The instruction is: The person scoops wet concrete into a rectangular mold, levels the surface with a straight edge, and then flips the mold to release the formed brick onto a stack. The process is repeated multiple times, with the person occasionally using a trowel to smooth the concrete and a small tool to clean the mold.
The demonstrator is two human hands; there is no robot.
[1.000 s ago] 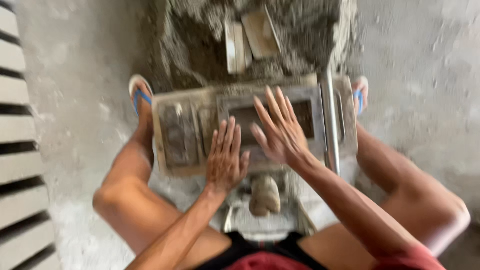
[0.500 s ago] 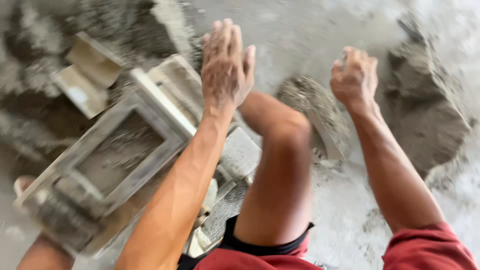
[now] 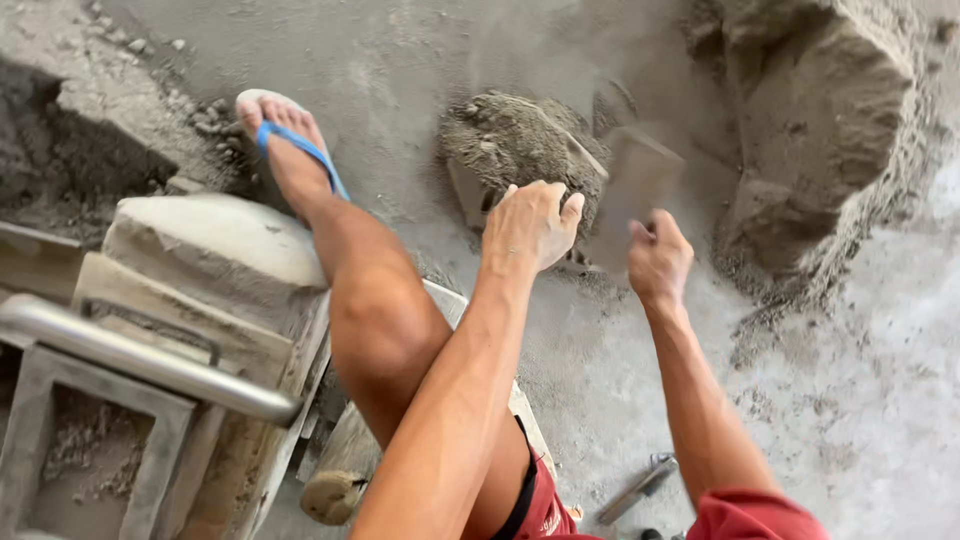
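A person's left hand, fingers curled shut, presses against a small mound of damp grey sand-cement mix on the concrete floor, while the right hand is clamped on the handle of a flat trowel, its blurred blade tilted up against the mound's right flank. Whether the left hand actually holds any of the mix cannot be told from this angle. A larger heap of the same grey material rises just to the right, well within reach. The person squats, one bare leg stretched forward with a blue-strapped sandal planted on the floor. At the left stands a block mould of grey frames with a metal bar across it; its near cavity shows only loose crumbs of mix at the bottom, so the filling looks barely started, with most of the material still on the floor. A slim metal tool lies by the person's red shorts.
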